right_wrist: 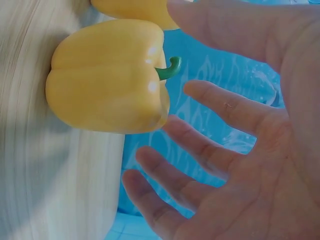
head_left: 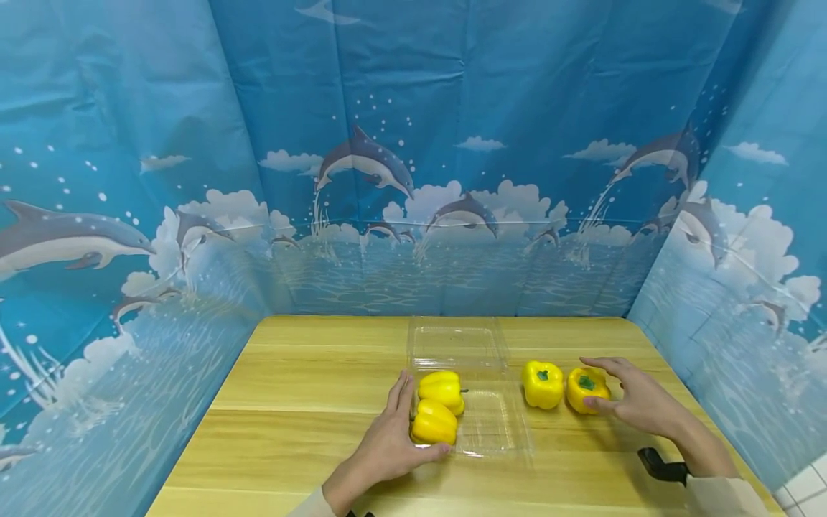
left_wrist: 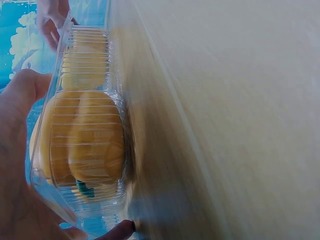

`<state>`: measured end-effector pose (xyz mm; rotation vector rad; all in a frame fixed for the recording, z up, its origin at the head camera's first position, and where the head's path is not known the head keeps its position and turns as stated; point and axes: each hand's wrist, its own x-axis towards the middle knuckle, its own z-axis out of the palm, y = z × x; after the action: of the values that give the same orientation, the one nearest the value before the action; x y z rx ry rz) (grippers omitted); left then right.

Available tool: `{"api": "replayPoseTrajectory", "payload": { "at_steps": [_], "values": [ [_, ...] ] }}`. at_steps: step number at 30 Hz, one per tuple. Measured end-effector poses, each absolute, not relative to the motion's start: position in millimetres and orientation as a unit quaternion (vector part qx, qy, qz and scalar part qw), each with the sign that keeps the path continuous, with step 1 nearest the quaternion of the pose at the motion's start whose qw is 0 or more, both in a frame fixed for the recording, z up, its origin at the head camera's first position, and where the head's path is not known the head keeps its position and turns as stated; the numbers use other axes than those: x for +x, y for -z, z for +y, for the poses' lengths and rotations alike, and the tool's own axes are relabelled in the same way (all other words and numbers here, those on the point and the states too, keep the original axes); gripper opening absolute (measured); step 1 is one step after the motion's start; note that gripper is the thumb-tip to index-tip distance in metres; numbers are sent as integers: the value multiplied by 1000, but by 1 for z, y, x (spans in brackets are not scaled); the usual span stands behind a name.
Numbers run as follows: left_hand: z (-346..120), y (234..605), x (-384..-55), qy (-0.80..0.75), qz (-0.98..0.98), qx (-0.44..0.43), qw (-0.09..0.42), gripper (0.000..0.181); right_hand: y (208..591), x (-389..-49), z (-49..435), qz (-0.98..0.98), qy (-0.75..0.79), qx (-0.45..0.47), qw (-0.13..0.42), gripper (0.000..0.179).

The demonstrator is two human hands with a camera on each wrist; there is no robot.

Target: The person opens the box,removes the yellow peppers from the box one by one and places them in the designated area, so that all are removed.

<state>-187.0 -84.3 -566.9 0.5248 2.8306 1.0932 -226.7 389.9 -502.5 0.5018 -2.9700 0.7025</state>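
"Left hand point(head_left: 394, 444)?"
"Fingers point(head_left: 405, 395) straight along clear clamshell point(head_left: 487, 424)."
"Right hand point(head_left: 646, 402)?"
"Fingers wide around rightmost yellow bell pepper point(right_wrist: 105, 77), on worktop point(head_left: 310, 388)."
"Grip?"
"Probably light, firm, slick; take its sides below stem point(right_wrist: 169, 71)."

Table point(head_left: 310, 424): wood-grained top
Clear container point(head_left: 489, 424): opened, near the middle
Yellow pepper point(head_left: 543, 391): beside container, stem up
Second pepper point(head_left: 588, 401): right of it

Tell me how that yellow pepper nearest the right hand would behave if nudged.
The pepper stands stem up, so a gentle nudge would probably slide or rock it. Its rounded, bulging sides suggest it might roll if knocked over. The glossy highlights hint at smooth, perhaps slightly slippery skin.
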Motion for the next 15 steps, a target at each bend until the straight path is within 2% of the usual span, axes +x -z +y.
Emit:
{"api": "replayPoseTrajectory", "payload": {
  "at_steps": [15],
  "values": [
    [-84, 568, -186, -355, 919, 169, 30, 140, 494, -221, 383, -961, -226, 155, 34, 73]
  ]
}}
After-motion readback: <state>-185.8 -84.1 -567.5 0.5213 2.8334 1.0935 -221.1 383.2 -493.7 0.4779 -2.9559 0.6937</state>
